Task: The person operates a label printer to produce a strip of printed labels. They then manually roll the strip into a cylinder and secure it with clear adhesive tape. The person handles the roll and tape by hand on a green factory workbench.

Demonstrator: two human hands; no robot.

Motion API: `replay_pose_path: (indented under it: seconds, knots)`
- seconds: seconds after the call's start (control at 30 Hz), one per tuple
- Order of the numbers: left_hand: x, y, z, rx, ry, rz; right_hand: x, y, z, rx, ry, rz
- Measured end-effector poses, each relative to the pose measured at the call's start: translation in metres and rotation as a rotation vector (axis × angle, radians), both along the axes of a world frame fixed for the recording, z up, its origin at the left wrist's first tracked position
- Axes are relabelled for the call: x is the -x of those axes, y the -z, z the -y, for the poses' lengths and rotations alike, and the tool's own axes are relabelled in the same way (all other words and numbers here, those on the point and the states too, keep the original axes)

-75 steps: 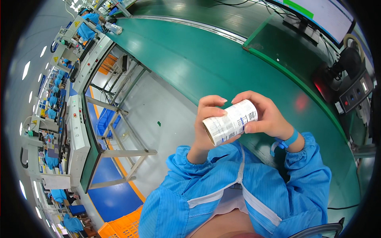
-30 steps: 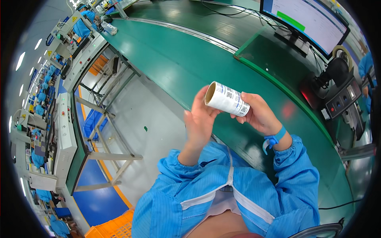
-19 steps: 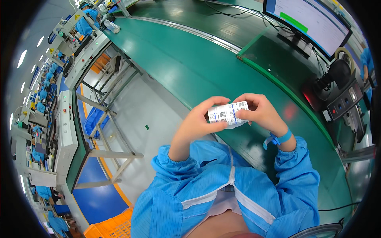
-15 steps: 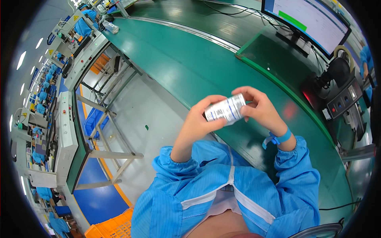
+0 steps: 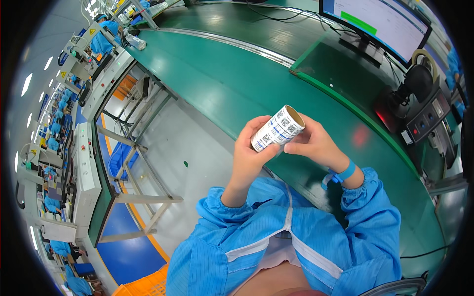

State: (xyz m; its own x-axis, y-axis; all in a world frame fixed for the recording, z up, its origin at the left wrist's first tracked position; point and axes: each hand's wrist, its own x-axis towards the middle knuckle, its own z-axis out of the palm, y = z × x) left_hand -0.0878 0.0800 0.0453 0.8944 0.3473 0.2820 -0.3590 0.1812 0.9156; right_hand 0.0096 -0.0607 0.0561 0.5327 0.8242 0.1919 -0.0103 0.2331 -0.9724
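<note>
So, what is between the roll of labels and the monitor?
In the head view, only the bare green conveyor belt and its raised edge lie between the roll of labels and the monitor.

I see a white label roll [image 5: 277, 128] printed with blue and black marks, its core brown. My sleeves [image 5: 368, 222] are bright blue, the wristband [image 5: 345, 171] blue, the workbench [image 5: 237, 79] dark green.

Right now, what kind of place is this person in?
Most likely a factory assembly line. A long green conveyor belt runs past, workers in blue coats stand at machines, and both hands hold a roll of printed labels.
</note>
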Motion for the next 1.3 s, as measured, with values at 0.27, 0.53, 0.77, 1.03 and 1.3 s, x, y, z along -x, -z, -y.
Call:
replay_pose_path:
  seconds: [0.27,0.53,0.77,1.03,1.3]
  knots:
    - [-0.002,0.004,-0.001,0.226,0.063,-0.042,-0.003,-0.002,0.002,0.103,0.112,0.029]
    - [-0.006,0.009,0.010,0.017,-0.102,-0.007,0.006,0.001,-0.004,0.119,0.261,0.005]
    - [-0.005,0.004,0.009,-0.611,-0.246,-0.106,0.010,0.008,-0.006,0.146,0.401,0.111]
    - [-0.009,0.015,0.006,-0.163,-0.152,-0.109,0.011,0.005,-0.005,0.192,0.386,0.238]
    - [-0.006,0.008,0.008,-0.180,-0.073,-0.118,0.012,0.006,-0.005,0.132,0.274,0.139]
